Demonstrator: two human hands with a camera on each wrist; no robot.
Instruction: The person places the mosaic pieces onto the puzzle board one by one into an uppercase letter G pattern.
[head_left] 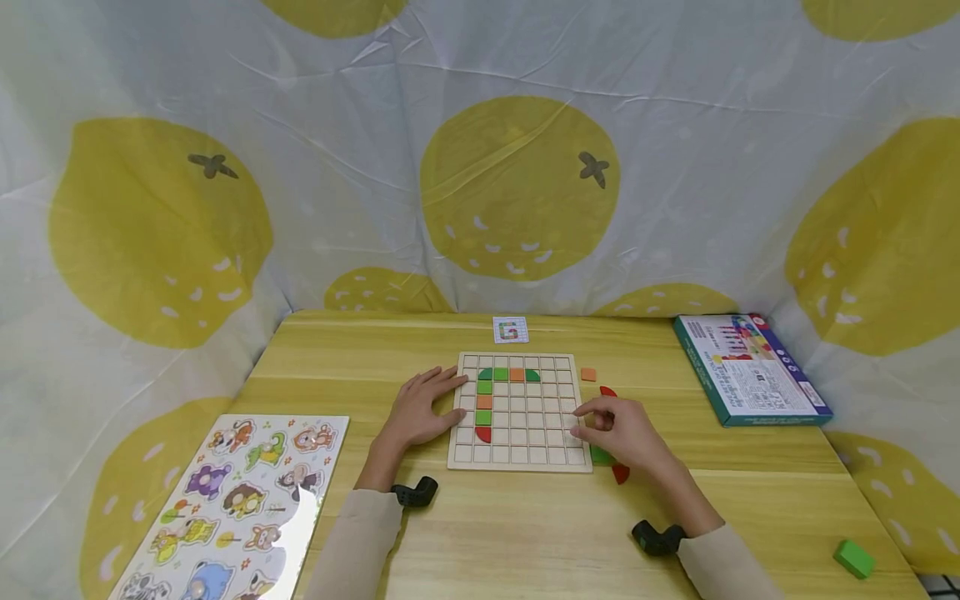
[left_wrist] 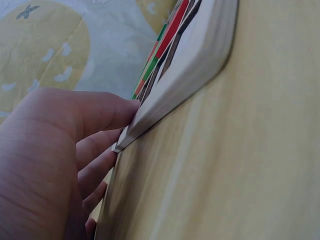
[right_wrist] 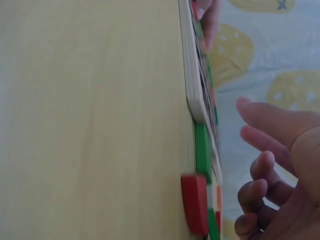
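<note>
A wooden grid board (head_left: 517,457) lies mid-table with green, orange and red tiles in its upper left cells. My left hand (head_left: 426,408) rests flat against the board's left edge, fingers straight; the left wrist view shows those fingers (left_wrist: 95,150) pressed to the board's rim (left_wrist: 190,65). My right hand (head_left: 609,427) hovers at the board's right edge, fingers loosely curled and holding nothing (right_wrist: 280,165). Under and beside it lie a green tile (head_left: 600,456), also visible as the green tile (right_wrist: 202,150), and a red half-round piece (head_left: 620,473), which shows as the red piece (right_wrist: 195,202).
Off the board lie an orange tile (head_left: 588,374) and another red piece (head_left: 607,391). A pattern card (head_left: 510,330) sits behind the board, a game box (head_left: 750,371) at the right, an animal puzzle (head_left: 240,500) at the front left, a green block (head_left: 853,557) near the front right corner.
</note>
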